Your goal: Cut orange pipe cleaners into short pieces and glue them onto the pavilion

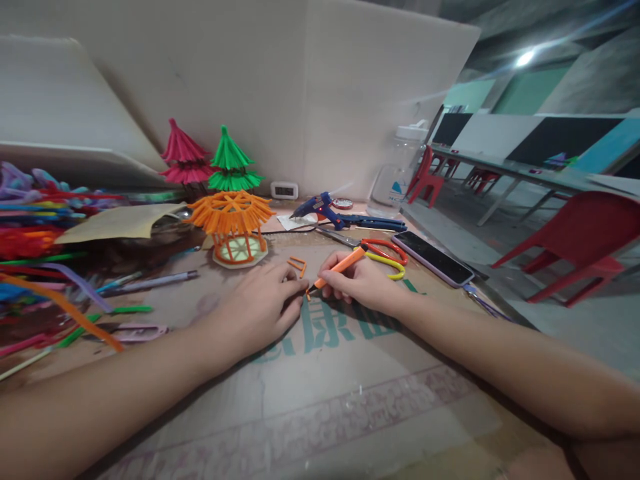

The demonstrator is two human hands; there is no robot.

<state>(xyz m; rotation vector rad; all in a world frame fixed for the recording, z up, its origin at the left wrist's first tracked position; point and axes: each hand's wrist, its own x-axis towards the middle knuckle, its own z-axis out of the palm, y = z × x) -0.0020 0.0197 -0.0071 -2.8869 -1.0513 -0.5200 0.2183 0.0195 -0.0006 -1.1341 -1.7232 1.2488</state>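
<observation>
My right hand (353, 280) grips an orange marker (345, 265), its dark tip slanting down to the left toward the cardboard. Facing it, my left hand (267, 297) rests on the board with its fingers closed at a short orange pipe-cleaner piece (308, 295), mostly hidden by the fingertips. The marker's tip meets or almost meets this piece. Just beyond lies another bent orange pipe-cleaner piece (299, 265). Behind my left hand stands a small pavilion (233, 227) with an orange fringed roof, orange posts and a pale base.
Pink (185, 157) and green (233, 160) tiered roofs stand behind. A blue glue gun (320, 208), scissors (385, 253), a phone (434, 257) and a clear bottle (395, 177) lie or stand at right. Colourful pipe cleaners (40, 213) and a pink-handled cutter (140, 332) occupy the left.
</observation>
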